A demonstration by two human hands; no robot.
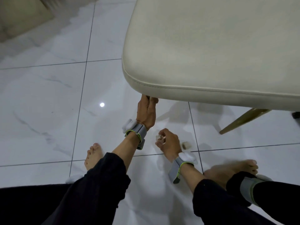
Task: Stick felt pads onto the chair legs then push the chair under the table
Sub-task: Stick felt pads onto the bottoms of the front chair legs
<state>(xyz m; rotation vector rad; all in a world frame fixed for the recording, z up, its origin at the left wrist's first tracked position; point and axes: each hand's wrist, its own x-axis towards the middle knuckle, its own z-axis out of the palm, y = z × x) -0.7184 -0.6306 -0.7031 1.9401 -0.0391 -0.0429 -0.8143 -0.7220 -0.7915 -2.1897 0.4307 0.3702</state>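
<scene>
A cream upholstered chair [203, 51] fills the upper right, its seat seen from above. My left hand [146, 111] reaches under the seat's near left corner, fingers closed around something hidden there, likely a chair leg. My right hand [168, 142] hovers low over the floor, pinching a small pale felt pad [158, 138] between its fingertips. Another small beige felt pad [186, 145] lies on the tile just right of that hand. A gold chair leg [241, 120] slants down to the floor at the right.
Glossy white marble tiles [56, 95] cover the floor. My bare feet [93, 155] rest on it, the right foot [230, 169] near the lower right. A beige surface [19, 15] sits at the top left.
</scene>
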